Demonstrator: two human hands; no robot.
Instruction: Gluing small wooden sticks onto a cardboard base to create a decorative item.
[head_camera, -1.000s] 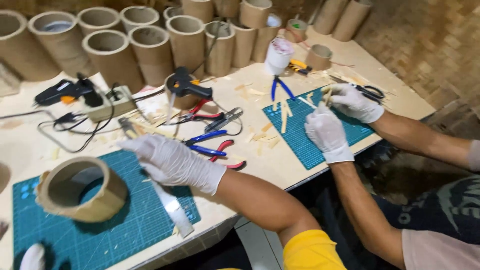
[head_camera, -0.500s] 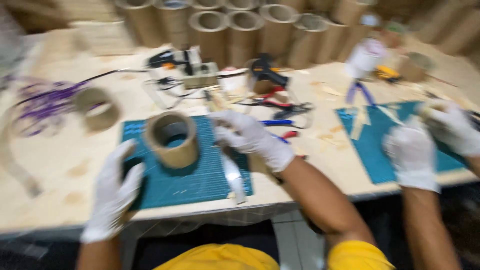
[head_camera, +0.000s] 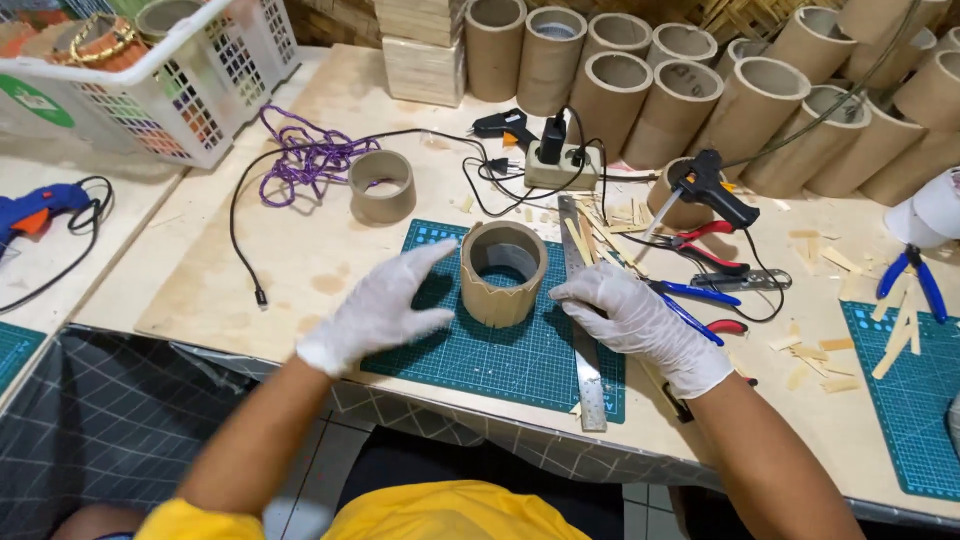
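Flanking a short cardboard tube ring (head_camera: 503, 273), both gloved hands sit low over the green cutting mat (head_camera: 480, 350). Ring stands upright on the mat, open end up, strips of thin wood or bamboo glued round part of its outer wall. Left hand (head_camera: 382, 310) is open, fingers spread, just beside the ring's left wall, fingertips near but not clearly touching; grasps nothing. Right hand (head_camera: 632, 320) lies palm down, fingers relaxed, resting on the steel ruler (head_camera: 580, 310) just right of the ring; not clenched, pressing rather than gripping as far as visible.

Handling judgement: ring looks light, hollow, fairly stiff round its wall but crushable if squeezed hard across the open mouth. Cardboard plus gloves should give decent grip, not slippery. Glued strips may pop off if pried at an edge. Best hold: cupping the outer wall from both sides, or thumb inside the rim with fingers outside.

Nearby: pliers (head_camera: 700, 320), black glue gun (head_camera: 715, 190), second ring (head_camera: 382, 186).
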